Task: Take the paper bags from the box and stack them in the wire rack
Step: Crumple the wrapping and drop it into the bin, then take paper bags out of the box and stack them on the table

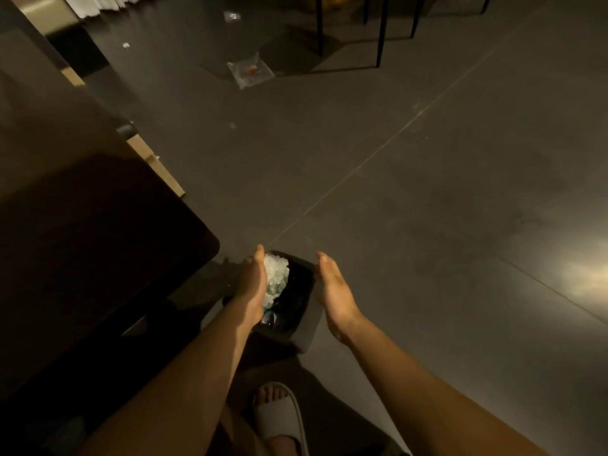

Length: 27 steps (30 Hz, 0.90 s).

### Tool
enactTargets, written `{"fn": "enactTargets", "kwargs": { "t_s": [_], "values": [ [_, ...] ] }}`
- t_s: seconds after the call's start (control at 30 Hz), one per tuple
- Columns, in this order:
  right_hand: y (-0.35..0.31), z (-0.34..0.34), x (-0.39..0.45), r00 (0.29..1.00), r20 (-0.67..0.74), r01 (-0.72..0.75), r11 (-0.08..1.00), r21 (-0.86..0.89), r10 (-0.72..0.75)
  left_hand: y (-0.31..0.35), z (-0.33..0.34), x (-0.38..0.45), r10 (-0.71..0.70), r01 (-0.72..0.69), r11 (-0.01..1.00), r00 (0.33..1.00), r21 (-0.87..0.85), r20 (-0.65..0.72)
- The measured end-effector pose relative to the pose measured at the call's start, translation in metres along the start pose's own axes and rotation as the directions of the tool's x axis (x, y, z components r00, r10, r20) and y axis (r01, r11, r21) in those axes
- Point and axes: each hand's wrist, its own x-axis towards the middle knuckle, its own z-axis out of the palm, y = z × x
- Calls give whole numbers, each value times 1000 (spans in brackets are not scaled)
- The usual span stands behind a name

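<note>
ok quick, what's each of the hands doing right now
left hand: open, fingers straight, holding nothing, over the left rim of the black bin.
right hand: open, palm turned inward, holding nothing, beside the bin's right edge.

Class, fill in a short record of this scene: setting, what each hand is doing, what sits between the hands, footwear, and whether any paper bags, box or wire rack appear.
setting: dim room, dark floor, dark table at left
left hand: open, over the bin's left rim, holding nothing
right hand: open, at the bin's right rim, holding nothing
between hands: black waste bin holding crumpled white plastic
footwear: white slide sandal
floor litter: clear plastic bag
paper bags, box, wire rack: none visible
</note>
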Motion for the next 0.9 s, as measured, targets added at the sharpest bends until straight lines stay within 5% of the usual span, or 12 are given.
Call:
{"fn": "enactTargets", "kwargs": {
  "t_s": [0.13, 0.33, 0.7, 0.9],
  "values": [
    [17, -9, 2, 997, -59, -43, 999, 25, 45, -17, -3, 25, 18, -17, 999, 1000, -43, 17],
    [3, -10, -5, 999, -36, -25, 999, 43, 26, 10, 9, -69, -20, 44, 991, 983, -130, 182],
    [-98, -20, -87, 984, 15, 178, 982, 69, -179, 54, 31, -195, 294, -277, 956, 913, -99, 283],
    [-182, -3, -170, 883, 110, 454, 890, 45, -456, 101, -3, -288, 568, -522, 823, 763, -225, 309]
  ]
}}
